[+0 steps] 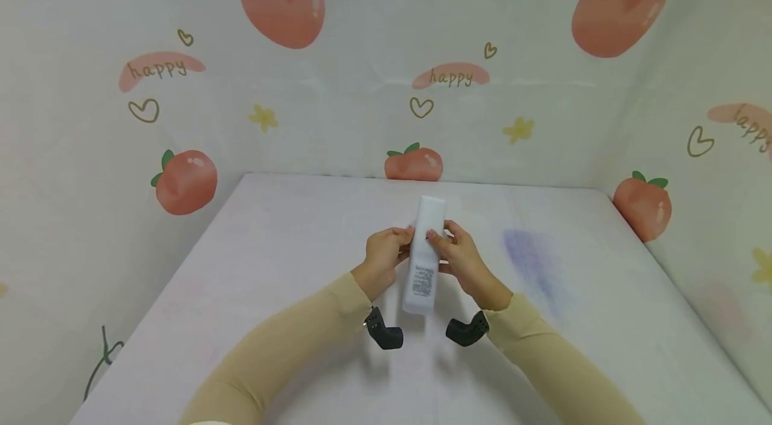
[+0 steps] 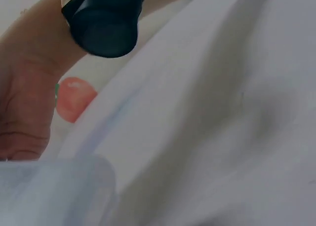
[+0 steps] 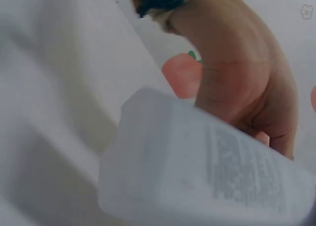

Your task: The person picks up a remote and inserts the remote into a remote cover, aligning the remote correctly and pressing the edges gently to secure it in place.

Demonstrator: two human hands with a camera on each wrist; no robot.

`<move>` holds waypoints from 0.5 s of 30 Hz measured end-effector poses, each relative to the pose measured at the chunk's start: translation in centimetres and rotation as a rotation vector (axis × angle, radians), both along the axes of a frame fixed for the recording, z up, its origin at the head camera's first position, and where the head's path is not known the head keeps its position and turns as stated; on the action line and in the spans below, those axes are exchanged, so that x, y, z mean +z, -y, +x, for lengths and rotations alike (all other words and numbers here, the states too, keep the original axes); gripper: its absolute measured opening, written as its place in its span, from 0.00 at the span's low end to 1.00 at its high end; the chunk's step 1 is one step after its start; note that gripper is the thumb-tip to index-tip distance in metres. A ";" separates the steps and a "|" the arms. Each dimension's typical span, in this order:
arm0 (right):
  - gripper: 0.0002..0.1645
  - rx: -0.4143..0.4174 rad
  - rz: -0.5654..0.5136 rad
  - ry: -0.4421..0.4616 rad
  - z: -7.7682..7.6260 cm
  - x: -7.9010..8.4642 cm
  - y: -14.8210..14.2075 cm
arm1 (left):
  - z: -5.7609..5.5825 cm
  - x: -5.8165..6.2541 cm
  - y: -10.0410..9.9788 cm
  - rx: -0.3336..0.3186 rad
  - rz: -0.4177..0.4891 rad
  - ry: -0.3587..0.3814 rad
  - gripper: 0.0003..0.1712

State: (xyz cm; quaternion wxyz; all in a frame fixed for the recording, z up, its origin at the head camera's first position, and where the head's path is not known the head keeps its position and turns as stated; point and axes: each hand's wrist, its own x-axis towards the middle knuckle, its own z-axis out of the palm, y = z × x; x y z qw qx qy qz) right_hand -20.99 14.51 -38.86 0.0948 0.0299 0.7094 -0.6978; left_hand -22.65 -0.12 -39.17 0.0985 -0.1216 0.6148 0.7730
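Observation:
A long white box [image 1: 427, 244] with rounded edges is held between both hands above the table, its far end tilted a little to the right. Small grey print covers part of its near half, which shows larger in the right wrist view on the box [image 3: 237, 171]. My left hand [image 1: 384, 254] grips its left side, with the thumb along the edge. On the other side, my right hand [image 1: 467, 261] holds it, thumb on the upper face and fingers partly hidden behind. Only a blurred end of the box [image 2: 49, 196] appears in the left wrist view.
A white table [image 1: 289, 230] lies beneath, with a bluish smudge [image 1: 533, 264] at the right. Behind and beside it hangs a white curtain [image 1: 350, 90] printed with fruit and hearts. Black wrist cameras [image 1: 384, 330] sit on both sleeves. A dark cord [image 1: 104, 361] hangs at the far left.

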 end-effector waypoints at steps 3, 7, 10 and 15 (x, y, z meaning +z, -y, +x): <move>0.27 0.003 0.033 -0.016 0.1 -0.1 -0.1 | -0.5 0.3 -0.2 -0.004 0.005 0.027 0.07; 0.26 0.014 0.061 -0.052 0.3 -0.1 -0.1 | -1.3 0.4 -0.4 -0.006 0.021 0.072 0.05; 0.25 0.027 0.082 -0.067 0.4 -0.3 0.0 | -1.7 0.3 -0.3 -0.008 0.018 0.089 0.06; 0.25 0.049 0.211 -0.112 0.5 -0.8 0.0 | -1.9 -0.4 -0.3 -0.026 -0.036 0.099 0.13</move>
